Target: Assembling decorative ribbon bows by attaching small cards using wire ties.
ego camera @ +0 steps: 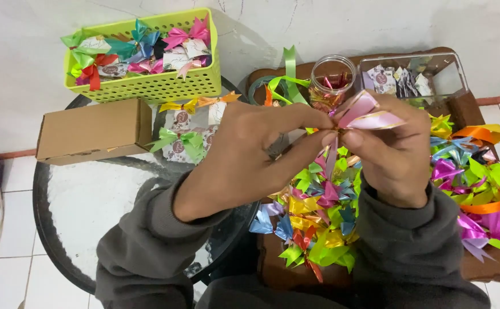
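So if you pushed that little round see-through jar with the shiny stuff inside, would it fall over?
Probably not easily. The small round clear jar stands upright on the brown wooden board, and it looks about as wide as it is tall, so it likely slides rather than tips. It holds only shiny ribbon scraps, so it is probably light. On its side, it could roll.

A: Basket (pixel 147 86) sits far left on the round table (pixel 84 200), box (pixel 92 131) just before it.

B: Jar (pixel 331 80) and clear tray (pixel 410 77) lie behind the hands; ribbon bows (pixel 318 217) are heaped beneath them.
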